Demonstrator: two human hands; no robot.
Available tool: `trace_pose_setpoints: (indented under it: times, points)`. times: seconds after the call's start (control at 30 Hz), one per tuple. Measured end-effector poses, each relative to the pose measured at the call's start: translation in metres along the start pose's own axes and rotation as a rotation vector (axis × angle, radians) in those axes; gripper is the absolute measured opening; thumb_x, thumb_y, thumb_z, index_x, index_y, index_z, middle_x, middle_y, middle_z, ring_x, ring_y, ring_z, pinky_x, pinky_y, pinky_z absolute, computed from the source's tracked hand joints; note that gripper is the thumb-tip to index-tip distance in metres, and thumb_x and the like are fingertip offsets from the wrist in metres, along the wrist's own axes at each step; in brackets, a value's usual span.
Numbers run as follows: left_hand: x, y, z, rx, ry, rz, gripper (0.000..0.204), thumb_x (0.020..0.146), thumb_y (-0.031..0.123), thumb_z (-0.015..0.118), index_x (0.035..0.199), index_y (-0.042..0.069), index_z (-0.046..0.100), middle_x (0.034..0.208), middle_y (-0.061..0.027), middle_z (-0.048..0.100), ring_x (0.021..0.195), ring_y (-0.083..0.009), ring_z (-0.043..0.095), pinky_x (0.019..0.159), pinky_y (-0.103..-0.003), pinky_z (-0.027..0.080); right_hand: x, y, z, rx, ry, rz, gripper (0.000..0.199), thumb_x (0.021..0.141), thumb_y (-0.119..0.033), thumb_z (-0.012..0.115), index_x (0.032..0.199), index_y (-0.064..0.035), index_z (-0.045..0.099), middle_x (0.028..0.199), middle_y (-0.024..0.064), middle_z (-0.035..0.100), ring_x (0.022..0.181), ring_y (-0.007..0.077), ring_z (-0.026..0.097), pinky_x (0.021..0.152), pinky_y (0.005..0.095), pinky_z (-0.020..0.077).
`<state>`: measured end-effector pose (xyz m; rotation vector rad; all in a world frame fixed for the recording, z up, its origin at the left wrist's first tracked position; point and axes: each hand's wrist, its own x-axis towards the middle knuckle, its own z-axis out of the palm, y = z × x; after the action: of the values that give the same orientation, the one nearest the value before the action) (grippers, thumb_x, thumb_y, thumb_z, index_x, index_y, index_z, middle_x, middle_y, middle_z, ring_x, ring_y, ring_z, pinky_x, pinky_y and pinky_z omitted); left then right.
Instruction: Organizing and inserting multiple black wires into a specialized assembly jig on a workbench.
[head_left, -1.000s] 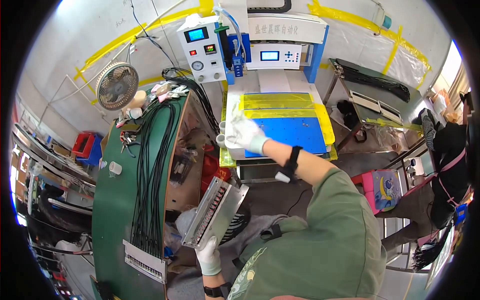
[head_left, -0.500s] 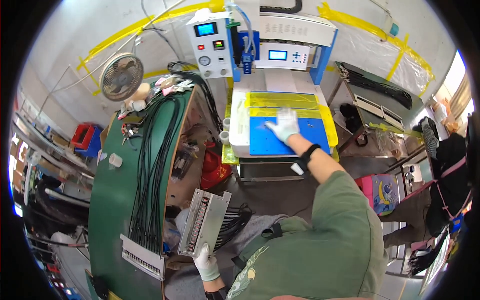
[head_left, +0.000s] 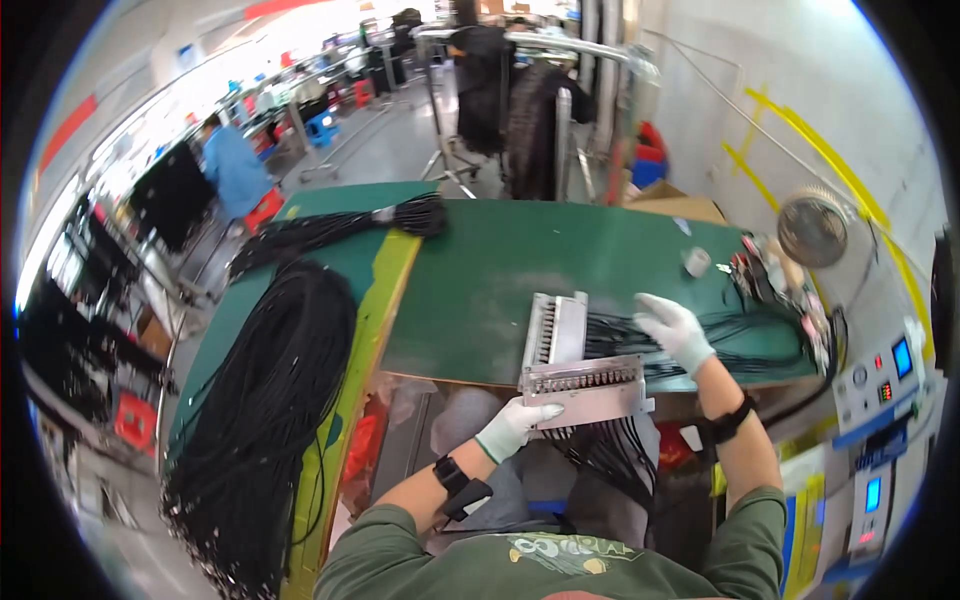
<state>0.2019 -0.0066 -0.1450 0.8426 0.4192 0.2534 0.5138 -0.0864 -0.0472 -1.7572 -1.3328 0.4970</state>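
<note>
My white-gloved left hand (head_left: pixel 518 425) grips the left end of a silver metal cable fixture (head_left: pixel 590 405) over my lap. A row of small slots with cable ends runs along its top, and its black cables (head_left: pixel 615 455) hang down below. Beyond it on the green table lies a second metal fixture (head_left: pixel 571 330), its black cables (head_left: pixel 740 335) stretching right across the tabletop. Above those cables hovers my right hand (head_left: pixel 675 330), also gloved, fingers stretched out and holding nothing.
A thick coil of black cables (head_left: pixel 270 370) covers the left table, with another bundle (head_left: pixel 340 228) behind it. On the right stand a white tape roll (head_left: pixel 697 262), a fan (head_left: pixel 812 228) and a control box with a screen (head_left: pixel 880 375). A person in blue (head_left: pixel 235 170) sits far left.
My view has swung left from the machine to the green table. My right hand has left the blue plate and is now over the cables. The left still holds its fixture.
</note>
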Motion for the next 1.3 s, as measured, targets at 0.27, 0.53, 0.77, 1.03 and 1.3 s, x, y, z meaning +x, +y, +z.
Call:
trace_pose_setpoints:
  times: [0.27,0.53,0.77,1.03,1.3]
  points:
    - [0.034,-0.005,-0.017,0.045,-0.018,0.079,0.036,0.087,0.012,0.074,0.120,0.000,0.068,0.116,-0.0059,0.070,0.101,-0.0161,0.067,0.093,-0.032,0.053,0.126,0.011,0.121,-0.732,-0.186,-0.250,0.050,0.086,-0.046,0.067,0.120,-0.0092,0.067,0.121,0.0183,0.065,0.113,0.0352,0.061,0.101,0.0414,0.0476]
    - [0.043,-0.013,-0.026,0.115,0.017,0.106,0.031,0.083,0.010,0.076,0.113,0.002,0.072,0.104,-0.0040,0.072,0.094,-0.0134,0.066,0.088,-0.032,0.052,0.152,-0.033,0.106,-0.905,-0.469,0.040,0.054,0.084,-0.061,0.063,0.101,-0.0111,0.075,0.100,0.0156,0.073,0.096,0.0344,0.068,0.085,0.0411,0.0542]
    - [0.040,-0.018,-0.030,0.238,0.004,0.096,0.036,0.079,0.017,0.082,0.112,0.007,0.073,0.100,0.0001,0.072,0.088,-0.0097,0.065,0.079,-0.027,0.053,0.106,-0.075,0.046,-0.686,-0.446,-0.127,0.047,0.072,-0.046,0.081,0.094,-0.0063,0.069,0.082,0.0176,0.070,0.081,0.0331,0.069,0.074,0.0403,0.0542]
    - [0.023,0.015,-0.017,0.742,-0.093,0.172,0.036,0.080,0.020,0.080,0.109,0.000,0.073,0.094,-0.0035,0.073,0.086,-0.0119,0.065,0.078,-0.031,0.053,-0.054,-0.104,-0.019,-0.623,0.275,-0.343,0.037,0.066,-0.019,0.083,0.095,-0.0054,0.065,0.075,0.0098,0.067,0.066,0.0251,0.065,0.061,0.0366,0.0510]
    - [0.045,0.074,-0.032,0.326,-0.027,0.324,0.032,0.084,0.010,0.074,0.112,-0.006,0.069,0.106,-0.0098,0.073,0.090,-0.0177,0.069,0.084,-0.031,0.056,-0.244,-0.181,-0.191,-0.131,1.200,-0.319,0.037,0.097,-0.022,0.060,0.126,0.0007,0.057,0.104,0.0040,0.065,0.091,0.0106,0.059,0.083,0.0290,0.0489]
